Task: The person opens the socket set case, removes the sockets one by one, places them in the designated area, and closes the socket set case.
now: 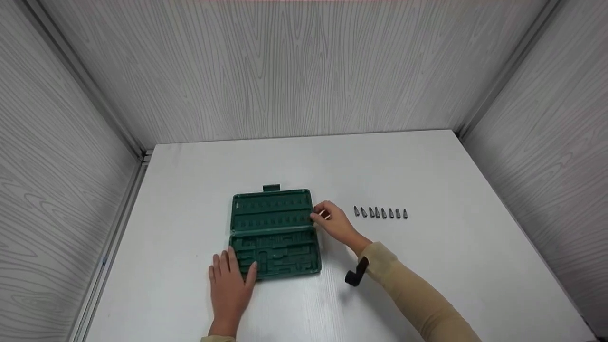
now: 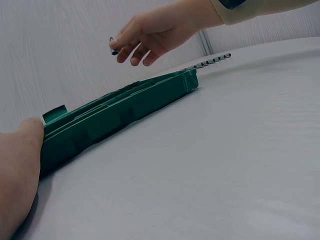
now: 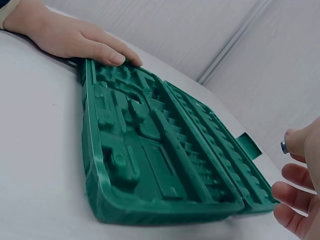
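Observation:
A green plastic tool case (image 1: 275, 255) lies unfolded on the table, its moulded tray nearer me and its slotted lid (image 1: 271, 218) farther away. My left hand (image 1: 230, 285) rests at the tray's left end with fingers extended, touching the rim; the left wrist view shows only part of this hand. Above the lid's right edge, my right hand (image 1: 332, 221) pinches a small metal screwdriver bit (image 2: 114, 47) between thumb and forefinger. Its other fingers are loosely bent. One small light-coloured piece (image 1: 237, 205) shows at the lid's left end, too small to identify.
Several more metal bits (image 1: 384, 213) stand or lie in a row to the right of the case. A latch tab (image 1: 271, 187) juts from the lid's far edge. Grey wood-grain panels (image 1: 285, 71) enclose the white table (image 1: 190, 171) at the back and sides.

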Motion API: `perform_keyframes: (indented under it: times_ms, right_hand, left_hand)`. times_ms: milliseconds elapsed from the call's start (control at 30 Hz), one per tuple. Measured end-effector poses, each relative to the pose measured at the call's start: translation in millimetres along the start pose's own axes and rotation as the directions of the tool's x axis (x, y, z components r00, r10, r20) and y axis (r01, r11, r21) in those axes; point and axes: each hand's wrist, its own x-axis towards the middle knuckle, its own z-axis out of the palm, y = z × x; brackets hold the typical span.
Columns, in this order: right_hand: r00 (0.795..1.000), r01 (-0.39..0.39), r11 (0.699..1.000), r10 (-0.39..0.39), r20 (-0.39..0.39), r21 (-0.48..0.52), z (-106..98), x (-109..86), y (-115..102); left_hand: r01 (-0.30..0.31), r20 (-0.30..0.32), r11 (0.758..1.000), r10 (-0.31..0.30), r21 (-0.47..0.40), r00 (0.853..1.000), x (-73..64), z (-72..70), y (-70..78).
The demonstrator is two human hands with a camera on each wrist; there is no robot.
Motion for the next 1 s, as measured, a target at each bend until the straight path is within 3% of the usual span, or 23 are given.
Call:
perform_keyframes:
  times_ms: [233, 533, 600, 700, 1000]
  right_hand:
    - [0.997, -0.019, 0.999, 0.022, -0.075, 0.033, -26, -18.6, 13]
    - [0.987, -0.019, 1.000, 0.019, -0.161, 0.000, -64, -48.4, -13]
    - [0.982, -0.027, 1.000, 0.026, -0.185, -0.007, -72, -53.6, -10]
    - [0.975, -0.041, 0.999, 0.036, -0.219, -0.021, -84, -59.5, -4]
    - [0.946, -0.144, 0.989, 0.129, -0.297, -0.028, -129, -69.6, 46]
  left_hand:
    - [-0.013, -0.003, 1.000, 0.013, -0.007, 1.000, 0.2, 0.0, -0.2]
    - [0.010, 0.021, 1.000, -0.009, -0.018, 1.000, 0.1, -1.3, 0.2]
    - [0.014, 0.028, 1.000, -0.013, -0.018, 1.000, 0.0, -1.4, 0.3]
    - [0.017, 0.028, 1.000, -0.016, -0.017, 0.999, -0.5, -1.4, 0.4]
    - [0.014, 0.021, 1.000, -0.013, -0.012, 1.000, 0.6, -1.5, 0.7]
